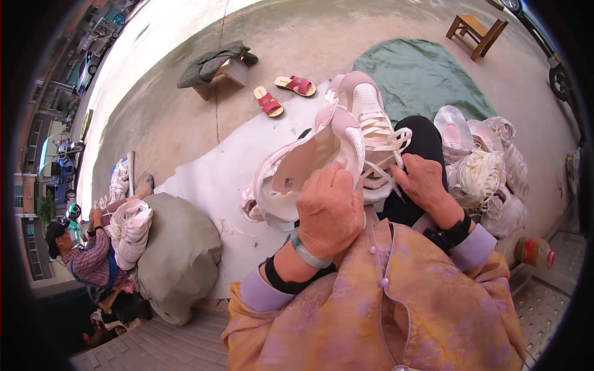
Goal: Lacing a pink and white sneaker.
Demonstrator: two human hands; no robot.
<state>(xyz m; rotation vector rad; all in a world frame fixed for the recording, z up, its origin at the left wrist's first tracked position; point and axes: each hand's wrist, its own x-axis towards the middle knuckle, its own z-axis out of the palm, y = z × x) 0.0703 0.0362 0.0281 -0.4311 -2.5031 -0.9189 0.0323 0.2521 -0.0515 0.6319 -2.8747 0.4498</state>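
Lacing is judged underway: a pink shoe (304,166) just ahead is gripped by the curled left hand (331,207); a lace (386,147), partly hidden, seems pinched by the right hand (426,183); tightening is called for.

left of held shoes (349,133): passage over white sheet (216,179); far left: grey heap (179,260) blocks; right: shoe pile (479,170)

Concrete ground (154,133) under a white sheet (232,170), green tarp (421,74), red slippers (268,102), wooden chair (472,26)
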